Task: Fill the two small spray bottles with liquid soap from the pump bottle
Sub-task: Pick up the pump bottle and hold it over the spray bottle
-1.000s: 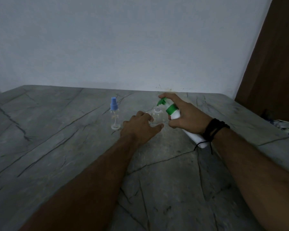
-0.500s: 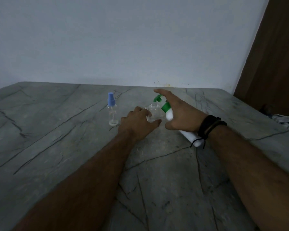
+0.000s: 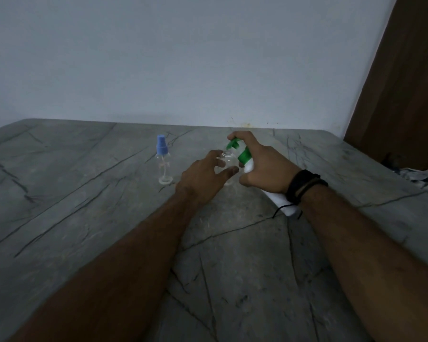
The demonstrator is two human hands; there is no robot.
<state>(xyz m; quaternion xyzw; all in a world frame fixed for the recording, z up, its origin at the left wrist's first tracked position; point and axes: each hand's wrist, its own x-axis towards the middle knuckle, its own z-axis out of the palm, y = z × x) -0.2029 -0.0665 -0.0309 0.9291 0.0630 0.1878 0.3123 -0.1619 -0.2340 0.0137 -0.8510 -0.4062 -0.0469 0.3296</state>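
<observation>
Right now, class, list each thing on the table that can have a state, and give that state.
Capped spray bottle: upright, blue cap on, looks empty.
Open spray bottle: upright, cap off, steadied by left hand.
Pump bottle: tilted, green nozzle over the open neck, gripped by right hand.

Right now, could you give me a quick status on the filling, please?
Left hand steadying open bottle. Right hand holds pump bottle tilted, spout over its mouth. Capped bottle waiting, apart. Nothing in the way.

The right hand tilted the pump bottle over the open bottle, which the left hand held.
</observation>
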